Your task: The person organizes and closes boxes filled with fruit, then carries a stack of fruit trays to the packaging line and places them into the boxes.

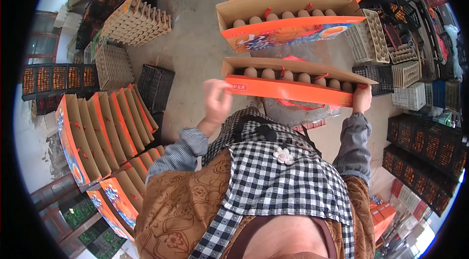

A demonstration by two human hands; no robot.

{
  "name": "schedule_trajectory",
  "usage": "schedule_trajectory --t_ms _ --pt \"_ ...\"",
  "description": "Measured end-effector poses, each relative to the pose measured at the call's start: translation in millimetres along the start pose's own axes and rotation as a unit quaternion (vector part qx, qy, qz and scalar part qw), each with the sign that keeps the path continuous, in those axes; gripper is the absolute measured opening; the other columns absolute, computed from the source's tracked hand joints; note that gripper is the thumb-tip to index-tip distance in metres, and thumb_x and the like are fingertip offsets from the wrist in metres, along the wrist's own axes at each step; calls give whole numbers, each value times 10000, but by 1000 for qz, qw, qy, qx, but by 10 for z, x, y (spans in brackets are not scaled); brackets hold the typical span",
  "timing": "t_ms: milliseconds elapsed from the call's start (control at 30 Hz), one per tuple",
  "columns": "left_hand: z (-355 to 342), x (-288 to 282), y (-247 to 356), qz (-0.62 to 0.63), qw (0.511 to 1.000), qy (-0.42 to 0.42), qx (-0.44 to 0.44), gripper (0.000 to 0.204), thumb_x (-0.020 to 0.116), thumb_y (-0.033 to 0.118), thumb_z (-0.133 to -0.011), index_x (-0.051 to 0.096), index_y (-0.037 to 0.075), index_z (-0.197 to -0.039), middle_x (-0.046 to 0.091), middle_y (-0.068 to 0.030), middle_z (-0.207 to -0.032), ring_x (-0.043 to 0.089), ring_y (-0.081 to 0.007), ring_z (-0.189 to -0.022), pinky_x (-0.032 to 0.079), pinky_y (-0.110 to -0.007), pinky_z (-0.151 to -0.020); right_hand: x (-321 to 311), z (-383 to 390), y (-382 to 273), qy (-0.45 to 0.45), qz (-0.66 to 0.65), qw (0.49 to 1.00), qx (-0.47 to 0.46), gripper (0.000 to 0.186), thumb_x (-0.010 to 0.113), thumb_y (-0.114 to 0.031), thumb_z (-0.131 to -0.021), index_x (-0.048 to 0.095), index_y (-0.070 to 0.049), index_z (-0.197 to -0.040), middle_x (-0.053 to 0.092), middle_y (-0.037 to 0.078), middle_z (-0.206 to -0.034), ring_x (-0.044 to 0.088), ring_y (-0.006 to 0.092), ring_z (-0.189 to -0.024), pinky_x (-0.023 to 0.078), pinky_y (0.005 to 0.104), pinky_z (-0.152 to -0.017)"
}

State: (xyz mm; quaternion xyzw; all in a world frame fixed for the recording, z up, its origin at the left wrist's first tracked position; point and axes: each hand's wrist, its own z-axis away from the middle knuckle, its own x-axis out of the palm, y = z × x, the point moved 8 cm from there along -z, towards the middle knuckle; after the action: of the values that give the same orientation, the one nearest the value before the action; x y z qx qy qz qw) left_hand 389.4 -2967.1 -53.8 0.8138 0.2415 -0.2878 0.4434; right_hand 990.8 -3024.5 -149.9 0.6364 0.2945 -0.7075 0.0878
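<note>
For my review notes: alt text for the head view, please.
A person's right hand holds the right end of an open orange carton showing a row of rounded brown tops; the blurred left hand is beside its left end. More open cartons stand ahead and at left.

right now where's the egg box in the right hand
In the head view, the orange egg box is right of centre, between the right hand on its right end and the left hand near its left, below another egg-filled box.
</note>
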Motion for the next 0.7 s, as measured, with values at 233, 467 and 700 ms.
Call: schedule_trajectory --t_ms 233,467,700 --pt "-180 864 -1231 362 793 -134 -472 302 738 70 -918 669 11 -1206 715 -59 -1100 645 -170 -1037 530 -368 -910 65 -97 0 -18 -7 1000 -6 370 564 -279 -948 646 -146 -1283 746 193 -1175 702 410 -1113 541 508 -961" --pt "-325 970 -1285 184 880 -242 -366 523 829 140 -837 651 16 -1312 730 -167 -1157 703 -309 -1088 561 -413 -944 51 -16 -29 -22 0 1000 10 341 594 -289 -939 650 -143 -1243 756 163 -1164 709 394 -1108 546 503 -952" --pt "-1741 943 604 -99 899 -411 114 655 822 321 -808 639 84 -1390 697 -164 -1323 657 -354 -1210 529 -479 -1025 42 -58 75 45 14 998 -52 297 591 -275 -942 611 -101 -1182 755 211 -1038 727 434 -981 559 558 -855"
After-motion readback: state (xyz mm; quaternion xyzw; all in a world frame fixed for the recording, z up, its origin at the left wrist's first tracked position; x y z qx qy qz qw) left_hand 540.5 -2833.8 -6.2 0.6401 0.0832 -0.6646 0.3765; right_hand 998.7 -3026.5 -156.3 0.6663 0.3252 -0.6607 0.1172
